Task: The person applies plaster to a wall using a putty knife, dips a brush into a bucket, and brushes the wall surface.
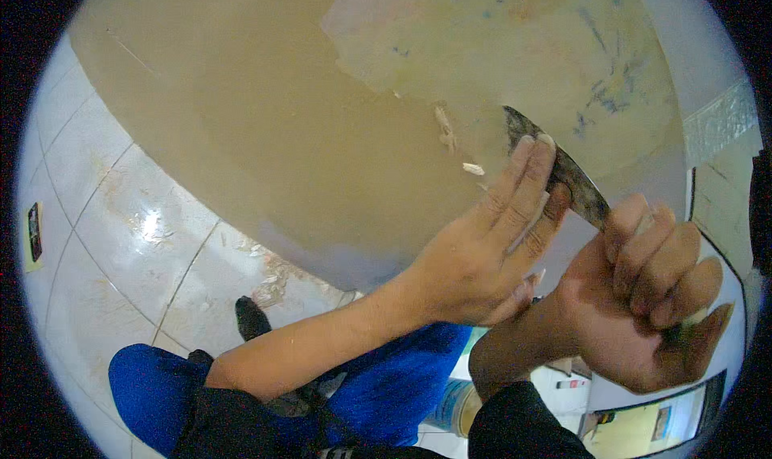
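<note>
My right hand (655, 298) is closed in a fist around the near end of a scraper (581, 178). Its blade is dark, stained metal, slanting up and left across the wall; the handle is hidden in the fist. My left hand (490, 242) has its fingers stretched out, tips lying on the blade, while its thumb stands apart below. Ahead is a tan wall (265, 129), with a paler, yellowish patch (498, 45) marked by dark scratches. By the patch's ragged lower edge, a loose paint flake (474, 170) clings just left of the blade.
Below is a white tiled floor (121, 226) with paint scraps (273, 282) along the wall's foot. A bucket (457, 407) stands near my legs, and a dark foot (253, 318) shows at the lower left. An opening with a yellow wall beyond (635, 435) is at the lower right.
</note>
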Motion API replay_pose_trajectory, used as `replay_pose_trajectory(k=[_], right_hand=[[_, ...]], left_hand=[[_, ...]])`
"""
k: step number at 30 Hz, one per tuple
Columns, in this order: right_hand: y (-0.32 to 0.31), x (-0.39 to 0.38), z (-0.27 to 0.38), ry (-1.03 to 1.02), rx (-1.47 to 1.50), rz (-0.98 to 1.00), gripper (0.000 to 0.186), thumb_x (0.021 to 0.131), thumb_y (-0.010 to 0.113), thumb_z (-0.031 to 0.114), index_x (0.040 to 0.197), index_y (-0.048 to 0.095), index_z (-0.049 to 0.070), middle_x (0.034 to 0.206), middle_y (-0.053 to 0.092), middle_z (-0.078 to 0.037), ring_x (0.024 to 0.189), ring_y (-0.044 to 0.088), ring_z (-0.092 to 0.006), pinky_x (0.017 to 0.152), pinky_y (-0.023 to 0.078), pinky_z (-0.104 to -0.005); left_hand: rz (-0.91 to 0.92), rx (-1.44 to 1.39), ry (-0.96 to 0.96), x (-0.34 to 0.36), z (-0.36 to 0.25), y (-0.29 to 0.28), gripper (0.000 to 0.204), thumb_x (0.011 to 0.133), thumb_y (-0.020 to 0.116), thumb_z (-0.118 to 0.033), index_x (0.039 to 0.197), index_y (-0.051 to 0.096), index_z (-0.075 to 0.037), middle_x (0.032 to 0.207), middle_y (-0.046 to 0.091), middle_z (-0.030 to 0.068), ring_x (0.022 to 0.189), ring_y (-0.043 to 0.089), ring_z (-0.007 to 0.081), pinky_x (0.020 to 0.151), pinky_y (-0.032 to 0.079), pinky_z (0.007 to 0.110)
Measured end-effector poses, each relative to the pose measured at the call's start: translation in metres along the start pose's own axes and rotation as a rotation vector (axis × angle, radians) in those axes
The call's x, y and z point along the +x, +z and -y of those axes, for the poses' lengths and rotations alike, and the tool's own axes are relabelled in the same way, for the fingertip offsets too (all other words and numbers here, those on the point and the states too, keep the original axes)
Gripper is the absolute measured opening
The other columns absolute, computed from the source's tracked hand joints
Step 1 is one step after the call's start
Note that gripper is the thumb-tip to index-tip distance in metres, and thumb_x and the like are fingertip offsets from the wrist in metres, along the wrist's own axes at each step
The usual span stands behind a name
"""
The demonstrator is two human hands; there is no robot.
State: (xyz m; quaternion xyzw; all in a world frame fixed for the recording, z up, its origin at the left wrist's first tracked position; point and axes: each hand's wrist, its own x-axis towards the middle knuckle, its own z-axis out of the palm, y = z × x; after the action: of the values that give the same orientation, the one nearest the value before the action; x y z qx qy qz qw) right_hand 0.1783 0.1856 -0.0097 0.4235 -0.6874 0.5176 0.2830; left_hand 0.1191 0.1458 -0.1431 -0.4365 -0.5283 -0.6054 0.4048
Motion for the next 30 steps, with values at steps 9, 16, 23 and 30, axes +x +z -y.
replay_pose_trajectory(k=[9,16,23,30], right_hand=[[0.001,0.002,-0.032,-0.02,0.105,-0.029,0.039,0.098,0.038,0.034,0.065,0.039,0.014,0.056,0.033,0.0,0.05,0.024,-0.0115,0.055,0.026,-0.0316],[0.009,-0.002,-0.019,-0.107,0.066,-0.107,0.04,0.099,0.036,0.034,0.065,0.038,0.014,0.056,0.033,0.001,0.05,0.025,-0.0115,0.054,0.026,-0.0306],[0.017,0.016,-0.045,-0.103,0.213,-0.144,0.038,0.098,0.036,0.034,0.066,0.038,0.013,0.055,0.031,0.001,0.049,0.024,-0.0118,0.054,0.026,-0.0315],[0.03,0.013,-0.027,-0.145,-0.135,-0.136,0.034,0.098,0.034,0.031,0.07,0.037,0.012,0.059,0.034,-0.001,0.052,0.027,-0.0129,0.056,0.028,-0.0338]], left_hand=[[-0.086,0.092,-0.149,-0.016,0.001,0.01,0.072,0.082,0.058,-0.025,0.135,0.04,0.02,0.149,0.022,0.0448,0.14,0.021,0.0601,0.119,0.02,0.054],[0.018,0.087,-0.058,-0.006,-0.001,-0.005,0.075,0.084,0.056,-0.03,0.134,0.039,0.023,0.148,0.021,0.0471,0.139,0.022,0.0612,0.119,0.02,0.054],[-0.1,0.087,-0.168,-0.008,0.003,0.002,0.079,0.086,0.053,-0.026,0.143,0.025,0.02,0.149,0.015,0.0478,0.141,0.019,0.0606,0.117,0.023,0.053],[-0.042,0.122,-0.02,0.008,0.005,-0.01,0.081,0.083,0.056,-0.02,0.145,0.022,0.019,0.148,0.015,0.0485,0.141,0.018,0.0607,0.116,0.025,0.054]])
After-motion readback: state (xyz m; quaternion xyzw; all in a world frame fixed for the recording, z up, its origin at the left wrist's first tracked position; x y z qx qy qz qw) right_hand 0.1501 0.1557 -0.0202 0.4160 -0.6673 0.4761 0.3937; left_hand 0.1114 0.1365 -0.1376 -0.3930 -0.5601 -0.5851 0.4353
